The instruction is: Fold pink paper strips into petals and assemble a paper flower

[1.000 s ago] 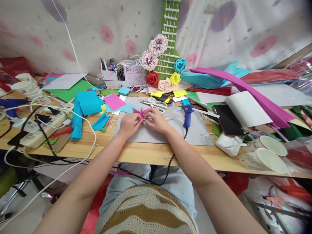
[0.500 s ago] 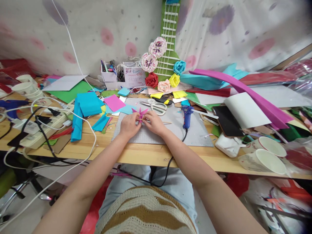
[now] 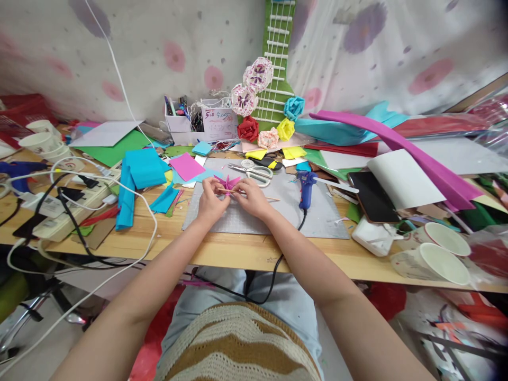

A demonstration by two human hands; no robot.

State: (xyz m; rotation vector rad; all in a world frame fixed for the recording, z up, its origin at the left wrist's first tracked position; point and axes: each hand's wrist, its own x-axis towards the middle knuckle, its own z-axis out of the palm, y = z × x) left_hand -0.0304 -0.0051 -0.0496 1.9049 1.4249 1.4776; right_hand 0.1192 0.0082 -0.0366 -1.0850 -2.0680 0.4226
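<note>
A small magenta folded paper flower [image 3: 227, 183] with pointed petals is held between both hands above a grey cutting mat [image 3: 317, 214]. My left hand [image 3: 210, 200] pinches its left side with closed fingers. My right hand [image 3: 253, 198] grips its right side, fingers closed, and a thin wooden stick [image 3: 271, 199] pokes out to the right of it. Scissors [image 3: 254, 171] with white handles lie just beyond the flower. A blue glue gun [image 3: 305, 188] lies on the mat to the right, its black cord running off the table's front edge.
Cyan sheets [image 3: 139, 174] and a pink sheet [image 3: 186, 166] lie left of the mat. A white power strip [image 3: 65, 214] with cables sits at far left. Paper flowers [image 3: 257, 114] stand at the back. A black phone [image 3: 371, 196] and paper cups [image 3: 436, 254] are on the right.
Both hands have shifted slightly away from me and upward with the magenta flower. My left hand's fingers have lifted higher on the flower's left side.
</note>
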